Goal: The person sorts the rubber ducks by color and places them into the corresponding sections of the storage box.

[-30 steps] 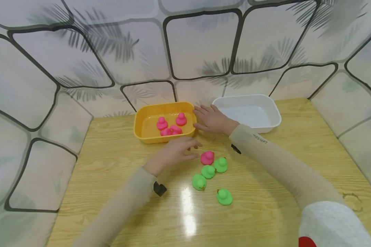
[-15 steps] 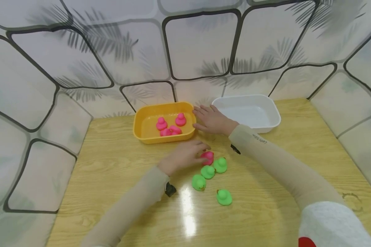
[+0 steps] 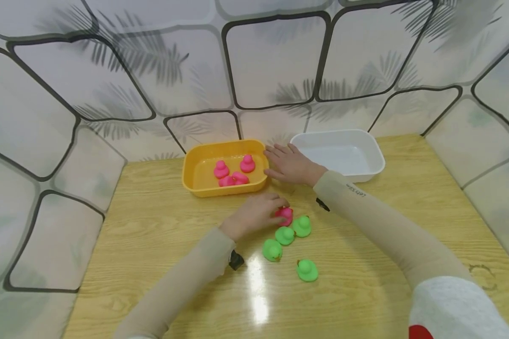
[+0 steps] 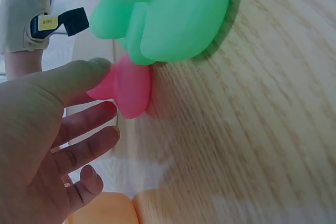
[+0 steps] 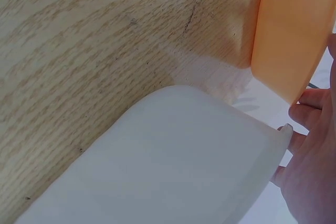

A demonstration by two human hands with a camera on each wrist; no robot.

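Observation:
My left hand (image 3: 254, 215) pinches a pink rubber duck (image 3: 286, 214) on the table, thumb at one side and fingers at the other. In the left wrist view the thumb presses on the pink duck (image 4: 132, 88), and the lower fingers are spread apart. Close beside it lie several green rubber ducks (image 3: 285, 235). My right hand (image 3: 294, 165) spreads across the gap between the yellow container (image 3: 208, 192) and the white container (image 3: 366, 178). Its fingers are extended, with fingertips at both rims in the right wrist view. Several pink ducks (image 3: 221, 169) sit inside the yellow container.
The wooden table (image 3: 152, 221) meets a patterned wall covering (image 3: 275, 61) right behind the containers. One green duck (image 3: 307, 270) lies apart, nearer the front. The right sleeve (image 3: 381, 230) crosses the table's right side.
My left hand has moved right from beside the yellow container to the pink duck and now pinches it. The right hand has stayed in place between the containers.

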